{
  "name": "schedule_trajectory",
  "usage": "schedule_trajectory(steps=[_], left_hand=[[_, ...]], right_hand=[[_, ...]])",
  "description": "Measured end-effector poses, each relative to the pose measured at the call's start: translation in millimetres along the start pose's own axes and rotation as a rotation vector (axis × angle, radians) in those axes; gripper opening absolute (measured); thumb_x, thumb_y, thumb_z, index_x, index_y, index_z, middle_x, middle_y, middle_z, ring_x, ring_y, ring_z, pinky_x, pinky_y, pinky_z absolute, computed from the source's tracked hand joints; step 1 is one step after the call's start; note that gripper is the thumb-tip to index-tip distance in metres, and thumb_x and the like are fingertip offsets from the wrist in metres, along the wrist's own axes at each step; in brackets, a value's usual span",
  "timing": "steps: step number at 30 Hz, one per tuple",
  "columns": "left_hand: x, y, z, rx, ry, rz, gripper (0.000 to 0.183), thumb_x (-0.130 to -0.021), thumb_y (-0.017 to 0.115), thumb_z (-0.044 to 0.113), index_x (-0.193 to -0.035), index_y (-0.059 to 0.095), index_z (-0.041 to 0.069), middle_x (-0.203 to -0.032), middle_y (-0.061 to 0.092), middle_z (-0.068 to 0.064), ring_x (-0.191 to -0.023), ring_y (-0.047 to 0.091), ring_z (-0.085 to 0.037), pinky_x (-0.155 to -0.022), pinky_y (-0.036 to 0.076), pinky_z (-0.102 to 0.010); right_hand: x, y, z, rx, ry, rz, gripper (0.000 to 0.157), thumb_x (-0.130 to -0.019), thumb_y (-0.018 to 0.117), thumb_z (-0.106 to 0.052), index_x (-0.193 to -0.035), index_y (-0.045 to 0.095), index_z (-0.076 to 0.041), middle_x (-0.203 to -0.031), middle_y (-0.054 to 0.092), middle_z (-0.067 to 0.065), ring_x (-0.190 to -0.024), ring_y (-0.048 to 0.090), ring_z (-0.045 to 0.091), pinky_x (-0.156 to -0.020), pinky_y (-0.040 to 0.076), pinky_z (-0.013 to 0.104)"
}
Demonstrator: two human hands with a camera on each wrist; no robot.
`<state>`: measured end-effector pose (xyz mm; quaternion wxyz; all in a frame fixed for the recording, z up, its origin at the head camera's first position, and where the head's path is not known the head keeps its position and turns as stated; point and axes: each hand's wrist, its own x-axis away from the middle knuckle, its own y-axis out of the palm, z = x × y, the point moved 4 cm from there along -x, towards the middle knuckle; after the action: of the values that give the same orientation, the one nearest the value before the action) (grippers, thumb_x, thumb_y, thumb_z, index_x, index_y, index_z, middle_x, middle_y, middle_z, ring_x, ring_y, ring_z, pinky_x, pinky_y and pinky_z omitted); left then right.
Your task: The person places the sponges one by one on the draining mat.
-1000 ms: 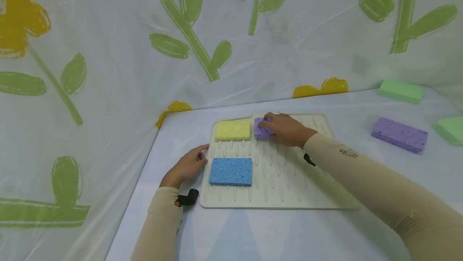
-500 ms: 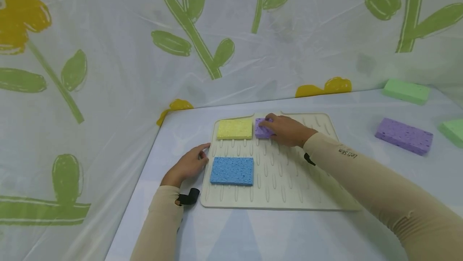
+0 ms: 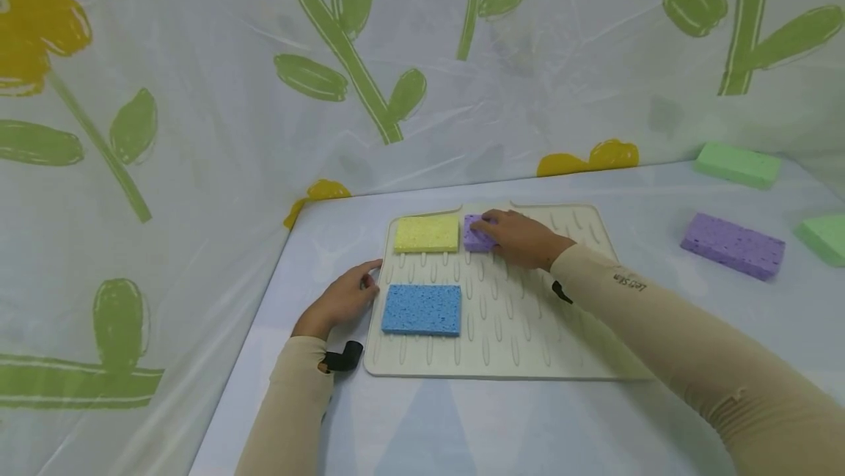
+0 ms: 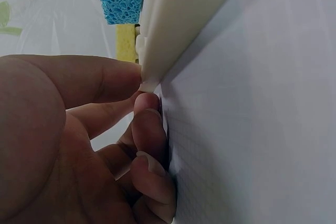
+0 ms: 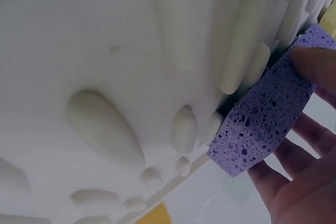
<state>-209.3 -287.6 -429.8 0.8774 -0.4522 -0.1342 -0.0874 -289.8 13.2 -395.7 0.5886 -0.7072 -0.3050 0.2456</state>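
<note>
The right hand (image 3: 524, 240) grips and partly hides a purple sponge (image 5: 265, 116) near the back edge of the cream mat (image 3: 502, 351). The left hand (image 3: 345, 295), fingers relaxed, touches the cream mat's left edge. Right of it, a green sponge (image 3: 827, 238) is cut off.

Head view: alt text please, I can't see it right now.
A person's right hand grips a purple, pitted rectangular sponge on a ridged cream mat, right of a yellow rectangular sponge. The left hand touches the mat's left edge beside a blue rectangular sponge. Right of the mat lie another purple sponge and two pale green blocks.
</note>
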Motion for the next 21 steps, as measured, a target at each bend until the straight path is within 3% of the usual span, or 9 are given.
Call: schedule_trajectory(steps=[6,12,21], left_hand=[[-1.5,1.9,0.7,0.002,-0.002,0.002,0.056,-0.101,0.052,0.020,-0.156,0.037,0.019,-0.112,0.057,-0.007,-0.093,0.052,-0.020,-0.080,0.042,-0.035],[-1.1,3.1,2.0,-0.006,-0.011,0.006,0.057,-0.101,0.052,0.019,-0.156,0.036,0.019,-0.112,0.057,-0.008,-0.093,0.053,-0.020,-0.078,0.043,-0.035],[-1.0,3.0,-2.9,-0.019,-0.018,0.009,0.056,-0.101,0.052,0.020,-0.156,0.037,0.019,-0.113,0.058,-0.008,-0.095,0.053,-0.020,-0.079,0.043,-0.036]], right_hand=[[4.1,-0.5,0.6,0.017,-0.001,0.013,0.052,-0.098,0.062,-0.012,-0.148,0.048,-0.010,-0.149,0.046,0.022,-0.138,0.045,0.042,-0.114,0.035,0.055],[12.7,-2.9,4.0,-0.008,0.012,0.018,0.060,-0.101,0.058,-0.017,-0.156,0.035,-0.013,-0.151,0.043,0.023,-0.142,0.038,0.044,-0.118,0.028,0.057],[35.2,-8.5,12.3,-0.055,0.071,0.088,0.061,-0.099,0.062,-0.021,-0.154,0.038,-0.015,-0.151,0.043,0.019,-0.141,0.040,0.041,-0.112,0.035,0.059]])
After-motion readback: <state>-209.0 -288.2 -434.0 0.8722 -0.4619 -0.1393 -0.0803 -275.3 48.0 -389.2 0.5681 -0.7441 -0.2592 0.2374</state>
